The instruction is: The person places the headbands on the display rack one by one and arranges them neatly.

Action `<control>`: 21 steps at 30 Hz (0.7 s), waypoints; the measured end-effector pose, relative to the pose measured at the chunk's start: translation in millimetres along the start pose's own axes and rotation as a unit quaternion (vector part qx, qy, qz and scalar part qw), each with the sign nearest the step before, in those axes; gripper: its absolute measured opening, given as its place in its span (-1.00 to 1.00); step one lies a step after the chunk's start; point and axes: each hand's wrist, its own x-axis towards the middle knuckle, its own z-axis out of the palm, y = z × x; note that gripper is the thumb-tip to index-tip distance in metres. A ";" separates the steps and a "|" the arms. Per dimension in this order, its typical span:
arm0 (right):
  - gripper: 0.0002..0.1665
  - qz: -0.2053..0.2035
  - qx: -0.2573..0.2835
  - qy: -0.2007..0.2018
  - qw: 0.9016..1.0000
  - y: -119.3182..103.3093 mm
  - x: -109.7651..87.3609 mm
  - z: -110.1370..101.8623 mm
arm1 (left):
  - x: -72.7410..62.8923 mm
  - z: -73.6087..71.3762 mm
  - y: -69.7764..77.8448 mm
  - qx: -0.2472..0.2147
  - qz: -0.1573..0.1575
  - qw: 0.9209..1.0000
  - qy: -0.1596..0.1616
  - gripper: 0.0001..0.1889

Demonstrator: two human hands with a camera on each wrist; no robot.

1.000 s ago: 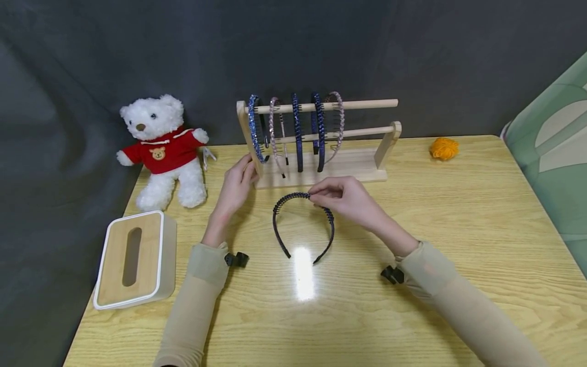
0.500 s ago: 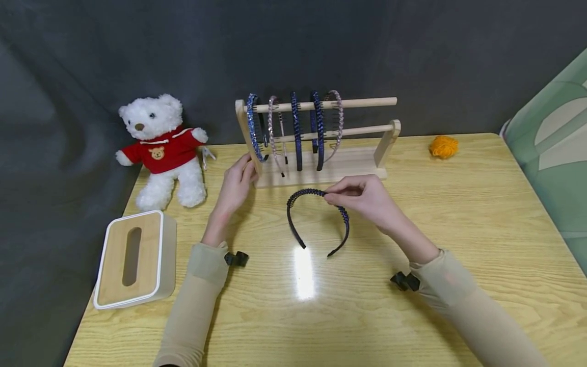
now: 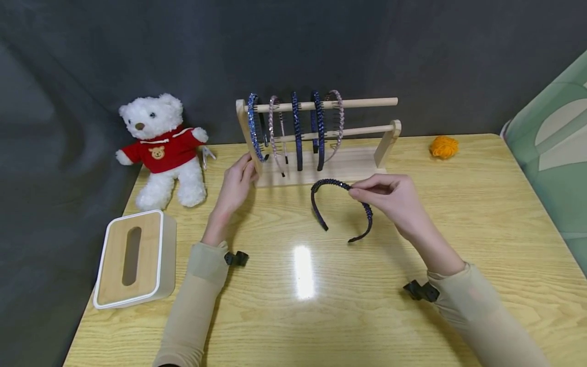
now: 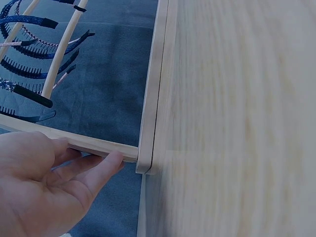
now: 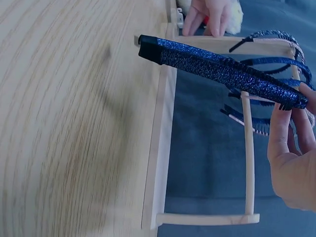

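My right hand pinches a dark blue sequined headband at the top of its arch. The band hangs with its ends downward, in front of the wooden headband rack. In the right wrist view the headband stretches across the rack, its black tip at the left. At the rack's left end, my left hand holds the upright low down. The left wrist view has the left hand's fingers against that upright, close to the base. Several blue and pink headbands hang over the rack's two rods.
A white teddy bear in a red sweater sits at the back left. Before it stands a tissue box with a wooden lid. An orange ball of yarn lies at the back right. A dark cloth hangs behind the table.
My right hand has moved to the right and slightly away from me with the headband, which has turned a little. The left hand stays on the rack.
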 end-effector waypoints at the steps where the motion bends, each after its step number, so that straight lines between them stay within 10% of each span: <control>1: -0.86 -0.001 0.001 0.005 1.000 -0.6 -1.5 -1.8 | 0.2 0.0 -0.1 0.000 0.000 1.000 -0.001 -0.55; 21: -0.88 -0.080 0.118 0.108 0.984 -10.0 -15.6 -37.5 | -0.6 0.3 0.2 -0.013 -0.010 1.000 -0.012 -0.52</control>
